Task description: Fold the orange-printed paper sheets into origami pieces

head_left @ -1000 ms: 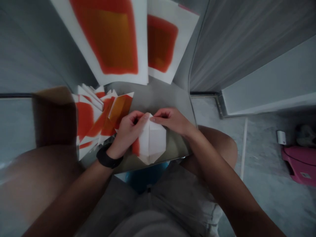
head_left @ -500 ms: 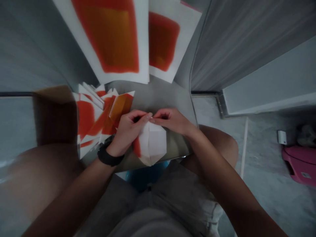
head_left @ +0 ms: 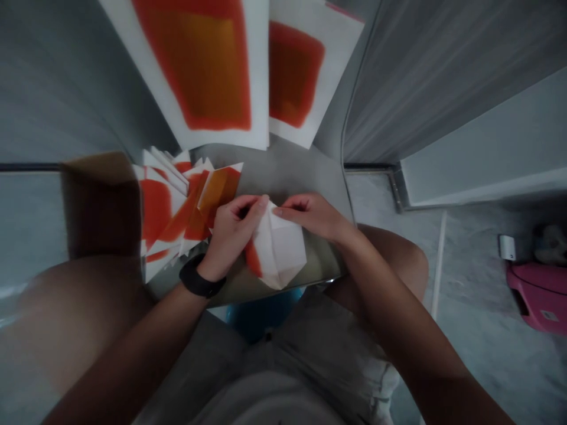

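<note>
A folded sheet of paper (head_left: pixel 286 248), white with an orange-red patch on its left side, is held above the grey seat-like surface (head_left: pixel 283 168). My left hand (head_left: pixel 237 233), with a black band on the wrist, pinches its upper left edge between thumb and fingers. At the upper right edge, my right hand (head_left: pixel 312 215) pinches the same paper. Just left of my left hand lies a heap of folded papers (head_left: pixel 170 212) in white, red and orange. The fingertips under the paper are partly hidden.
Large flat sheets (head_left: pixel 217 77) with orange and red patches lie at the far end of the surface, beside another sheet (head_left: pixel 295 77). A brown cardboard box (head_left: pixel 100 206) stands left. On the floor at right are a pink object (head_left: pixel 538 295) and a small white item (head_left: pixel 507 247).
The folded paper has tilted, its lower point swinging slightly right and up. My fingertips, close together before, are now a little farther apart along its top edge.
</note>
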`<state>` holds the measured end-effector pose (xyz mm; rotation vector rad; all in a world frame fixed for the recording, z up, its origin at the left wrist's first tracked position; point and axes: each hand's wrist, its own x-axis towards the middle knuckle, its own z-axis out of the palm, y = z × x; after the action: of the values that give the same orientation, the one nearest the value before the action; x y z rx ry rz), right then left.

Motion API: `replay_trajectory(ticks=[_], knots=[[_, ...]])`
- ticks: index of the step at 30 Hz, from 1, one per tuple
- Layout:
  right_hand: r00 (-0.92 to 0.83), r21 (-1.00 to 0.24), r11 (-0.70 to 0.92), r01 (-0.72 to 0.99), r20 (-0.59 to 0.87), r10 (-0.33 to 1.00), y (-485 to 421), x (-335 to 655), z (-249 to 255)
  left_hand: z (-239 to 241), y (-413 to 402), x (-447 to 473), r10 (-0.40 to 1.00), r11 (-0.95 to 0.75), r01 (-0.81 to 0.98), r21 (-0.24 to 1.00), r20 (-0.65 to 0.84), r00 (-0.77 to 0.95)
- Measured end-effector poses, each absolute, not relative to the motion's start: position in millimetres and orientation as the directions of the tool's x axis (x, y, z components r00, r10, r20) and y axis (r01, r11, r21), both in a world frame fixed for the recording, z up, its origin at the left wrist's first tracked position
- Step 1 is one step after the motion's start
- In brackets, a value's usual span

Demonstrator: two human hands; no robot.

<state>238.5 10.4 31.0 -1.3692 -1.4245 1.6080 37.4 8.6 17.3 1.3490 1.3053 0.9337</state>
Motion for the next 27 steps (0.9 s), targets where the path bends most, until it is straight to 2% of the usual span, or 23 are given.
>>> replay_trajectory(ticks=[5,11,13,15,17,20,23,27], knots=[[-0.304,-0.942,-0.251,0.223,-0.311,0.9,10.3,244.1,34.5,13.7,9.3,32.5,0.98,0.097,0.213,0.972,-0.13,0.149],[-0.302,-0.952,-0.206,0.227,-0.27,0.914,13.3,244.8,29.8,13.0,5.6,33.8,0.99,0.005,0.271,0.963,-0.043,0.133],[-0.192,-0.962,-0.159,0.222,-0.203,0.96,9.6,246.4,25.6,13.9,3.5,36.1,0.993,-0.022,0.293,0.956,-0.014,0.121],[0.022,-0.965,-0.08,0.248,-0.077,0.997,-2.6,250.4,21.7,15.0,1.3,37.9,0.993,-0.039,0.306,0.951,0.003,0.118],[0.245,-0.951,-0.027,0.308,0.052,0.968,-25.3,255.8,18.6,15.9,-1.8,37.6,0.993,-0.053,0.321,0.946,0.017,0.115],[0.488,-0.941,-0.068,0.331,0.109,0.866,-74.2,260.9,13.4,15.5,-10.2,30.8,0.996,-0.063,0.375,0.925,0.032,0.089],[0.534,-0.934,-0.1,0.342,0.106,0.839,-122.1,258.2,4.7,12.8,-25.6,17.4,0.999,-0.041,0.431,0.901,0.026,0.041],[0.408,-0.877,-0.063,0.476,0.157,0.899,-154.3,248.1,-6.9,8.5,-55.1,-0.5,0.998,0.046,0.383,0.923,-0.024,-0.062]])
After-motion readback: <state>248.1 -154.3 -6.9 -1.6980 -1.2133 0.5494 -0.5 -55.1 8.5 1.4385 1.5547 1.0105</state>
